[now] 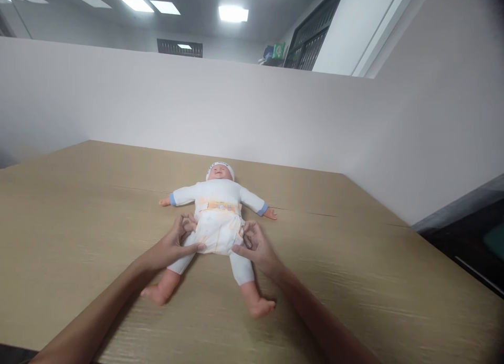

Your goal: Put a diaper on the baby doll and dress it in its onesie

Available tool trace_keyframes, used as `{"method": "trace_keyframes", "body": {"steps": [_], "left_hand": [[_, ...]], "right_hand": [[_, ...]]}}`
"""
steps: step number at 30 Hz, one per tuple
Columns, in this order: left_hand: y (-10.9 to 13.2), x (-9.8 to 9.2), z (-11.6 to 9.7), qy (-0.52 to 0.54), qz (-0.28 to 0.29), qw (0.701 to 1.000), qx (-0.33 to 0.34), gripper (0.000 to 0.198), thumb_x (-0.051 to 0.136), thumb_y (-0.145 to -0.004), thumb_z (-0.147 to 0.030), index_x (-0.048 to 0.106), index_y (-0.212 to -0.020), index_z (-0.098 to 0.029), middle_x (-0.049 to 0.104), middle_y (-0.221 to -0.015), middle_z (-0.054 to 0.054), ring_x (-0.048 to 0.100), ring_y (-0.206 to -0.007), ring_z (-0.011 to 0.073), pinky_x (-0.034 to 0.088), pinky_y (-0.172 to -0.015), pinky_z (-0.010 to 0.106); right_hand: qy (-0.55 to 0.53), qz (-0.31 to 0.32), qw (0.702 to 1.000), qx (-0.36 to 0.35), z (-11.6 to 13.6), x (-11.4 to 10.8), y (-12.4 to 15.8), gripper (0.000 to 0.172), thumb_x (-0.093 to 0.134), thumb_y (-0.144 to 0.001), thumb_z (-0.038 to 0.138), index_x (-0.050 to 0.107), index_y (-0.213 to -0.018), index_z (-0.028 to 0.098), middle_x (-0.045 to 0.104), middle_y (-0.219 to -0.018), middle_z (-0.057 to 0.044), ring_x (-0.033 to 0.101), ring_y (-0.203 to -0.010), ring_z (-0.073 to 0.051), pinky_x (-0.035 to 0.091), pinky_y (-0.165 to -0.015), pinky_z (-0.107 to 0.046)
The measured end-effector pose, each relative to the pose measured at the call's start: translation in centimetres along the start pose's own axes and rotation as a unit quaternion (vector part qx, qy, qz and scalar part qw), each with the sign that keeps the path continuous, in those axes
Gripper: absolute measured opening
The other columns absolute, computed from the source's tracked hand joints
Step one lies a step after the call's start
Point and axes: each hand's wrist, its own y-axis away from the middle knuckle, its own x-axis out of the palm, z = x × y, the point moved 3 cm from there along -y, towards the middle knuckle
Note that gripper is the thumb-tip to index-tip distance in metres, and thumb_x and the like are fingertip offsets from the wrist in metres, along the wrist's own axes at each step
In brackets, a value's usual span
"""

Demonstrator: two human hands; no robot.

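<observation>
A baby doll (221, 188) lies on its back with arms and legs spread, its head toward the wall. It wears a white suit with blue cuffs, a white cap and a white diaper (216, 230) with an orange patterned waistband. At the diaper's left leg edge, my left hand (177, 241) has its fingers curled by the hip and its thumb on the front. My right hand (258, 247) is at the opposite leg edge, thumb and bent fingers around the diaper's side. Some fingertips of both hands are hidden against the doll.
The doll rests on a wide wood-grain table (334, 280). A pale low wall (177, 102) runs behind it, and another wall (441, 122) stands at the right. Beyond the right table edge is a dark object (468, 243).
</observation>
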Motion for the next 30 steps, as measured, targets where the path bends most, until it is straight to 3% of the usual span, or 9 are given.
{"method": "trace_keyframes", "body": {"steps": [4, 9, 16, 21, 22, 24, 27, 30], "left_hand": [[-0.1, 0.6, -0.3, 0.026, -0.014, 0.999, 0.018, 0.056, 0.082, -0.099, -0.039, 0.041, -0.134, -0.026, 0.07, -0.14, 0.013, 0.064, -0.139, 0.0267, 0.05, -0.122, 0.048], [-0.2, 0.4, -0.6, 0.014, -0.041, 0.999, 0.014, 0.064, 0.083, -0.098, -0.045, 0.042, -0.145, -0.028, 0.074, -0.119, 0.006, 0.072, -0.118, 0.0252, 0.058, -0.106, 0.044], [0.4, -0.4, -1.9, -0.125, -0.074, 0.989, 0.03, 0.047, 0.072, -0.103, -0.056, 0.065, -0.14, -0.027, 0.069, -0.144, 0.008, 0.066, -0.127, 0.0265, 0.057, -0.101, 0.038], [0.7, -1.2, -3.0, -0.231, -0.164, 0.955, 0.089, 0.038, 0.062, -0.109, -0.055, 0.075, -0.128, -0.024, 0.077, -0.127, 0.007, 0.069, -0.099, 0.0221, 0.056, -0.093, 0.038], [0.7, -1.3, -3.2, -0.251, -0.184, 0.943, 0.116, 0.038, 0.06, -0.111, -0.053, 0.074, -0.129, -0.024, 0.077, -0.128, 0.008, 0.069, -0.1, 0.0226, 0.056, -0.097, 0.039], [0.3, -1.2, -3.2, -0.287, -0.188, 0.924, 0.17, 0.04, 0.056, -0.113, -0.049, 0.069, -0.142, -0.024, 0.072, -0.142, 0.01, 0.067, -0.123, 0.0263, 0.051, -0.115, 0.044], [-0.5, -0.6, -2.5, -0.331, -0.12, 0.916, 0.191, 0.052, 0.047, -0.117, -0.046, 0.051, -0.166, -0.029, 0.05, -0.172, 0.01, 0.042, -0.161, 0.03, 0.029, -0.136, 0.05], [-1.3, -0.1, -1.9, -0.36, -0.064, 0.916, 0.167, 0.057, 0.037, -0.119, -0.047, 0.04, -0.174, -0.033, 0.038, -0.18, 0.008, 0.03, -0.169, 0.0303, 0.022, -0.14, 0.052]], "right_hand": [[0.011, -0.002, 1.0, -0.002, 0.0, 0.0, 0.1, 0.064, 0.096, -0.082, 0.057, 0.045, -0.109, 0.029, 0.06, -0.097, 0.002, 0.059, -0.09, -0.019, 0.046, -0.079, -0.031], [0.07, -0.028, 0.997, -0.026, 0.5, 0.2, 0.3, 0.053, 0.09, -0.088, 0.057, 0.054, -0.114, 0.028, 0.052, -0.086, 0.005, 0.046, -0.071, -0.016, 0.038, -0.067, -0.03], [0.126, -0.052, 0.99, -0.021, 2.3, 0.7, 1.2, 0.047, 0.089, -0.088, 0.053, 0.064, -0.118, 0.026, 0.064, -0.093, 0.0, 0.057, -0.078, -0.019, 0.051, -0.076, -0.034], [0.27, -0.136, 0.948, -0.101, 4.4, 0.0, 1.8, 0.03, 0.072, -0.102, 0.052, 0.071, -0.115, 0.025, 0.067, -0.098, -0.005, 0.063, -0.09, -0.024, 0.056, -0.086, -0.04], [0.292, -0.151, 0.936, -0.129, 4.7, -0.1, 1.7, 0.029, 0.069, -0.105, 0.05, 0.071, -0.119, 0.025, 0.07, -0.105, -0.007, 0.066, -0.099, -0.026, 0.056, -0.092, -0.043], [0.329, -0.154, 0.914, -0.182, 5.2, 0.2, 1.5, 0.034, 0.066, -0.108, 0.046, 0.067, -0.135, 0.025, 0.071, -0.132, -0.012, 0.065, -0.125, -0.03, 0.052, -0.112, -0.049], [0.364, -0.097, 0.9, -0.22, 5.0, 1.0, 0.7, 0.051, 0.06, -0.113, 0.043, 0.052, -0.161, 0.027, 0.054, -0.166, -0.012, 0.045, -0.158, -0.031, 0.034, -0.135, -0.056], [0.384, -0.02, 0.899, -0.211, 4.0, 1.8, -0.1, 0.058, 0.05, -0.117, 0.044, 0.04, -0.172, 0.03, 0.04, -0.179, -0.008, 0.031, -0.168, -0.029, 0.025, -0.14, -0.057]]}}
